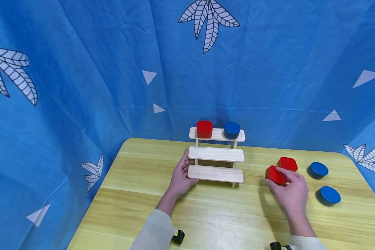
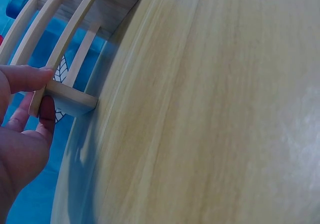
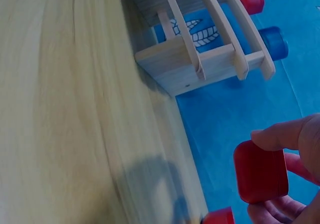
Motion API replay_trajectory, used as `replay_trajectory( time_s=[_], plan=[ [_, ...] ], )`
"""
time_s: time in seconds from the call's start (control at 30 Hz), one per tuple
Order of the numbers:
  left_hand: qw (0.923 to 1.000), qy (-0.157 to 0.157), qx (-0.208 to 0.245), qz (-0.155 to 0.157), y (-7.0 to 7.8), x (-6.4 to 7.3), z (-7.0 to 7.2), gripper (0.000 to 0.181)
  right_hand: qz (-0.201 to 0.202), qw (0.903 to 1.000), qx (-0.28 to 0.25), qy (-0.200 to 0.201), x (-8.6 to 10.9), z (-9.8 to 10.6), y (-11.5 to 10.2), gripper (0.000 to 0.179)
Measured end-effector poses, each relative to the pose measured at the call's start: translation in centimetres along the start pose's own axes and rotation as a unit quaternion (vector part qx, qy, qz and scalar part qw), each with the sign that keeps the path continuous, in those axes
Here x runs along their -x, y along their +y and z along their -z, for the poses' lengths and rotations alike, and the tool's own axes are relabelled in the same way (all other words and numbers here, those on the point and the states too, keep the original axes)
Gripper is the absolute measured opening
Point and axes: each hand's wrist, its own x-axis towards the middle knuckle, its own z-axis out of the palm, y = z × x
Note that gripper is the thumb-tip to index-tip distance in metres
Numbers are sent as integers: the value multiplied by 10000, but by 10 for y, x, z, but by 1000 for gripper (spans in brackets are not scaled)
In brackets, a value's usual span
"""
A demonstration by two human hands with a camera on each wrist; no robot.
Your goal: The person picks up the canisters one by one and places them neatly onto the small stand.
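Note:
A small wooden three-step shelf (image 1: 216, 153) stands at the back of the table. My left hand (image 1: 182, 177) grips the left end of its lowest step, thumb on one face and fingers on the other in the left wrist view. On the top step sit a red square tin (image 1: 204, 129) at the left and a blue round tin (image 1: 232, 130) at the right. To the right of the shelf, my right hand (image 1: 291, 190) pinches another red square tin (image 3: 260, 173) between thumb and fingers, held above the table. The middle and lowest steps carry nothing.
Just behind the held tin, another red square tin (image 1: 288, 164) rests on the table. Two blue round tins (image 1: 317, 170) stand farther right, one in front of the other. A blue patterned cloth (image 1: 193, 69) hangs behind the wooden table (image 1: 225, 215).

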Motion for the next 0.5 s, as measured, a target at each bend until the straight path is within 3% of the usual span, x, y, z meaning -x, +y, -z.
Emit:
replay_trajectory(
  time_s=[0.5],
  plan=[
    [10000, 49, -28, -9, -2, -1, 0, 117, 355, 9993, -150, -2, -4, -9, -19, 60]
  ],
)
